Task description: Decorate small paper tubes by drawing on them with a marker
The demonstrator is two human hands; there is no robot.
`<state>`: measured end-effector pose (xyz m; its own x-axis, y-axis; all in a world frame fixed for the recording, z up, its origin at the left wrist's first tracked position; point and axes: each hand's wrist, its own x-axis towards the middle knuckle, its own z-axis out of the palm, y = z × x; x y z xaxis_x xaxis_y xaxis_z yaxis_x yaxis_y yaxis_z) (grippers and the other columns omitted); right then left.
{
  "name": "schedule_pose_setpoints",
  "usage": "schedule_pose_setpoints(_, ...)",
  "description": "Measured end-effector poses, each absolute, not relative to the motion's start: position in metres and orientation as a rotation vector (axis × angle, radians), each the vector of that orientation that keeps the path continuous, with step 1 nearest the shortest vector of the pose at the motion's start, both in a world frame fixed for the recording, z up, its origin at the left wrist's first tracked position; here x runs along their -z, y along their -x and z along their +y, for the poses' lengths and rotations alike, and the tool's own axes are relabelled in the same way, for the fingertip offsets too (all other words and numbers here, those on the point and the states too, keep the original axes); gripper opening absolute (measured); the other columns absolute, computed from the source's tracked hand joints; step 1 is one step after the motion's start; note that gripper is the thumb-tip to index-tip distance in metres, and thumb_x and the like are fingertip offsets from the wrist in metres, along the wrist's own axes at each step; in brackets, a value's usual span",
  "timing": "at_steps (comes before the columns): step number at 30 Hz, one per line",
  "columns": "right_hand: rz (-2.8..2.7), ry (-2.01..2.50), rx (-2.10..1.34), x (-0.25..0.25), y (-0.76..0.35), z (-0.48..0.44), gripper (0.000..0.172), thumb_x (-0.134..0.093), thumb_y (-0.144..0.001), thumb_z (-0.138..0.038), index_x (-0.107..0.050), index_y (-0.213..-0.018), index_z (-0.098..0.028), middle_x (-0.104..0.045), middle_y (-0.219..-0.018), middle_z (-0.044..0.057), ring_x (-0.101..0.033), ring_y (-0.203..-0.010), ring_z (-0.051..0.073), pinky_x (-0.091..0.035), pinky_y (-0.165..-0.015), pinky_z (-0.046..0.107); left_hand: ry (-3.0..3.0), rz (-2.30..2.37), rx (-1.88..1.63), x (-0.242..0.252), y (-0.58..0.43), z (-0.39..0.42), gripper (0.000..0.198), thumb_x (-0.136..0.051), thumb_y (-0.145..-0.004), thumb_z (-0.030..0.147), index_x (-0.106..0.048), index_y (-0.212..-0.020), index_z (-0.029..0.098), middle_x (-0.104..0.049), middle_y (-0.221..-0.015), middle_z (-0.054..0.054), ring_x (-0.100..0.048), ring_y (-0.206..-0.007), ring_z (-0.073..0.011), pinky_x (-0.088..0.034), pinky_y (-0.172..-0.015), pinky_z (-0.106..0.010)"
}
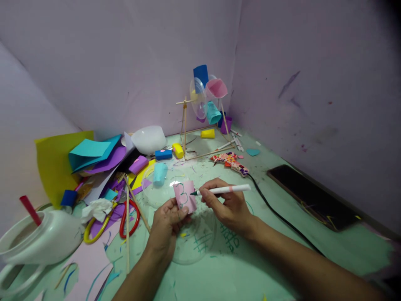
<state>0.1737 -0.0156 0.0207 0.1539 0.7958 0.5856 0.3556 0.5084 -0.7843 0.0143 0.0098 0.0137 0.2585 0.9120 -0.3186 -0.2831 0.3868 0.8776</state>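
Observation:
My left hand pinches a small pink paper roll and holds it upright above the table. A green squiggle is drawn on the roll's face. My right hand grips a white marker with a green tip. The tip points left and touches the pink roll. Under both hands lies a clear plastic lid.
Red and yellow scissors, wooden sticks and coloured paper sheets lie at the left. A stick-and-cup wheel model stands at the back. A patterned glue gun with black cord and a dark phone lie at the right. A white cup stands near left.

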Motion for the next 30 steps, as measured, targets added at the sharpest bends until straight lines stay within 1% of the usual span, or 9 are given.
schedule_pose_setpoints(7, -1.452, 1.063, -0.421, -0.0211, -0.1735, -0.0166, 0.011, -0.055, -0.087, -0.022, -0.06, -0.078, -0.019, -0.061, -0.066, 0.0, -0.057, -0.055, 0.011, -0.047, -0.05, 0.023, -0.803, 0.949, -0.934, -0.0118, -0.0144, 0.011, 0.039, -0.08, -0.055, 0.021, -0.071, -0.092, 0.009, -0.071, -0.078, -0.007, -0.059, -0.065, -0.0142, -0.046, -0.06, -0.024)
schedule_pose_setpoints(11, -1.444, 1.062, -0.428, -0.0203, -0.1737, -0.0165, 0.011, -0.055, -0.087, -0.023, -0.06, -0.078, -0.019, -0.062, -0.067, 0.0, -0.057, -0.056, 0.011, -0.048, -0.05, 0.023, -0.815, 0.943, -0.936, -0.012, -0.0146, 0.0112, 0.039, -0.08, -0.055, 0.022, -0.071, -0.09, 0.009, -0.071, -0.076, -0.007, -0.058, -0.063, -0.0131, -0.045, -0.059, -0.023)
schedule_pose_setpoints(16, -1.402, 1.069, -0.456, -0.0178, -0.1738, -0.0155, 0.011, -0.055, -0.087, -0.025, -0.061, -0.08, -0.019, -0.063, -0.07, 0.002, -0.058, -0.058, 0.012, -0.048, -0.049, 0.024, -0.799, 0.953, -0.933, -0.0132, -0.0143, 0.0108, 0.039, -0.081, -0.053, 0.021, -0.072, -0.089, 0.01, -0.071, -0.075, -0.006, -0.058, -0.063, -0.0136, -0.045, -0.059, -0.024)
schedule_pose_setpoints(20, -1.384, 1.065, -0.478, -0.0171, -0.1735, -0.0146, 0.01, -0.056, -0.087, -0.025, -0.062, -0.083, -0.019, -0.064, -0.072, 0.003, -0.06, -0.061, 0.013, -0.048, -0.05, 0.024, -0.807, 0.957, -0.927, -0.0123, -0.0142, 0.011, 0.041, -0.081, -0.054, 0.022, -0.072, -0.092, 0.011, -0.071, -0.078, -0.007, -0.059, -0.065, -0.0143, -0.045, -0.059, -0.024)
schedule_pose_setpoints(24, -1.373, 1.048, -0.475, -0.0178, -0.1736, -0.0142, 0.01, -0.056, -0.087, -0.024, -0.063, -0.083, -0.019, -0.066, -0.075, 0.004, -0.062, -0.064, 0.014, -0.049, -0.052, 0.025, -0.815, 0.95, -0.927, -0.0122, -0.0149, 0.0109, 0.044, -0.08, -0.056, 0.022, -0.071, -0.098, 0.011, -0.072, -0.086, -0.008, -0.06, -0.07, -0.0157, -0.046, -0.061, -0.024)
schedule_pose_setpoints(30, -1.367, 1.028, -0.472, -0.0182, -0.1744, -0.0136, 0.009, -0.055, -0.087, -0.024, -0.064, -0.087, -0.019, -0.068, -0.081, 0.005, -0.064, -0.069, 0.015, -0.05, -0.054, 0.027, -0.825, 0.953, -0.929, -0.0149, -0.0168, 0.0086, 0.043, -0.079, -0.058, 0.021, -0.072, -0.099, 0.01, -0.071, -0.084, -0.008, -0.058, -0.066, -0.0139, -0.046, -0.058, -0.023)
